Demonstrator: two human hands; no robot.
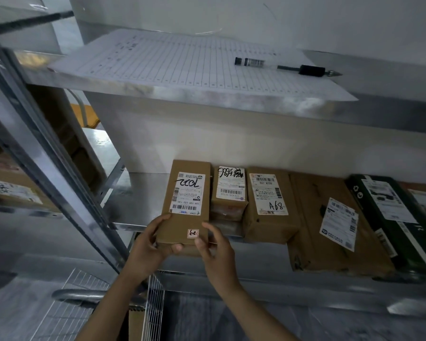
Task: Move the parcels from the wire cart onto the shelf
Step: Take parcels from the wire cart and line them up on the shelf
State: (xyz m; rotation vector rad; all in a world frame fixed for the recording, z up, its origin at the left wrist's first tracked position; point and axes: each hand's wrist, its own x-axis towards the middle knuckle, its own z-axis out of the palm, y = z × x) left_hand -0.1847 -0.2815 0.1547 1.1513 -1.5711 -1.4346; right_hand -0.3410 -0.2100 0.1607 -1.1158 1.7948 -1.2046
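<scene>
A long brown cardboard parcel (186, 205) with a white label lies on the metal shelf (138, 193), its near end over the shelf's front edge. My left hand (150, 244) grips that near end from the left and below. My right hand (213, 244) holds the same end from the right, thumb on top. To its right on the shelf lie a small brown parcel (228, 195), a brown parcel marked A68 (271, 205), a flat brown parcel (330, 225) and a black box (394, 217). The wire cart (155, 299) shows at bottom left.
The upper shelf board (391, 112) carries a lined paper sheet (194, 62) and a pen (288, 66). A slanted metal upright (47, 148) stands at left, with more brown boxes (8, 185) behind it. A cardboard box (135, 323) sits in the cart.
</scene>
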